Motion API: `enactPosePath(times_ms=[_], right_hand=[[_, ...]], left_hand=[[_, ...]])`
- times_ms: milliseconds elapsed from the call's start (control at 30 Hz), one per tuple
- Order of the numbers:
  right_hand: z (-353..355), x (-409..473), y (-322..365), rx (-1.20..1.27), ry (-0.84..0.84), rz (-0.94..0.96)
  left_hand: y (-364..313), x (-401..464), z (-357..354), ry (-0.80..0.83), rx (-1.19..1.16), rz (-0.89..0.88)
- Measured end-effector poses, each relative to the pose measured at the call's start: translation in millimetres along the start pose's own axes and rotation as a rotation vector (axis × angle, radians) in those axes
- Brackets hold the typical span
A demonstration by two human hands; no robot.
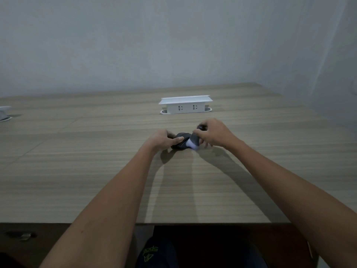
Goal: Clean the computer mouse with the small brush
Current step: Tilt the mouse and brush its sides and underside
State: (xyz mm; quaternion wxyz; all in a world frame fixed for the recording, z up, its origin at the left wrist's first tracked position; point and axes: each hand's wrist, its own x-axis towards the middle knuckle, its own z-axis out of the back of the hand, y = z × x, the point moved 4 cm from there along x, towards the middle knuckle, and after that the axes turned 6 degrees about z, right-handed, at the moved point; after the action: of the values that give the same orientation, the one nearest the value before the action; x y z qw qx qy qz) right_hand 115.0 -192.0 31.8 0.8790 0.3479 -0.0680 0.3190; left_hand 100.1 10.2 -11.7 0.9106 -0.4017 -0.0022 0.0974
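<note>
A dark computer mouse (180,142) lies on the wooden table (96,171), a little past the middle. My left hand (164,139) grips its left side, thumb laid over the top. My right hand (211,133) is closed around a small brush (194,142) with a dark handle and pale bristle tips. The bristles rest against the right side of the mouse. The handle's dark end pokes out above my right fingers. Most of the mouse is hidden by both hands.
A white pop-up socket box (185,105) stands on the table behind my hands. A second white fitting (4,113) sits at the far left edge. A grey wall runs behind and to the right. The table's front edge is near my lap.
</note>
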Motion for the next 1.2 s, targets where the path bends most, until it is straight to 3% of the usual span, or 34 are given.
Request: enactPosePath(times_ms=[100, 267, 433, 733, 933, 1200], right_hand=[[6.3, 4.2, -7.4, -0.100, -0.145, 0.000], [5.0, 0.9, 1.8, 0.054, 0.014, 0.012], [8.3, 7.9, -11.0, -0.103, -0.170, -0.020], [6.1, 11.5, -11.0, 0.025, -0.117, -0.071], [8.9, 14.1, -7.2, 0.043, -0.094, -0.034], [25.4, 10.0, 6.6, 0.134, -0.239, -0.012]], left_hand=[[-0.5, -0.6, -0.8, 0.001, -0.003, 0.009], [0.4, -0.8, 0.3, 0.006, -0.023, 0.007], [-2.8, -3.7, -1.3, 0.016, -0.020, 0.026], [-2.6, -7.9, 2.9, 0.035, -0.042, 0.062], [-10.7, -16.8, 5.0, 0.163, -0.148, 0.052], [-21.2, -15.8, 19.3, 0.200, 0.300, -0.023]])
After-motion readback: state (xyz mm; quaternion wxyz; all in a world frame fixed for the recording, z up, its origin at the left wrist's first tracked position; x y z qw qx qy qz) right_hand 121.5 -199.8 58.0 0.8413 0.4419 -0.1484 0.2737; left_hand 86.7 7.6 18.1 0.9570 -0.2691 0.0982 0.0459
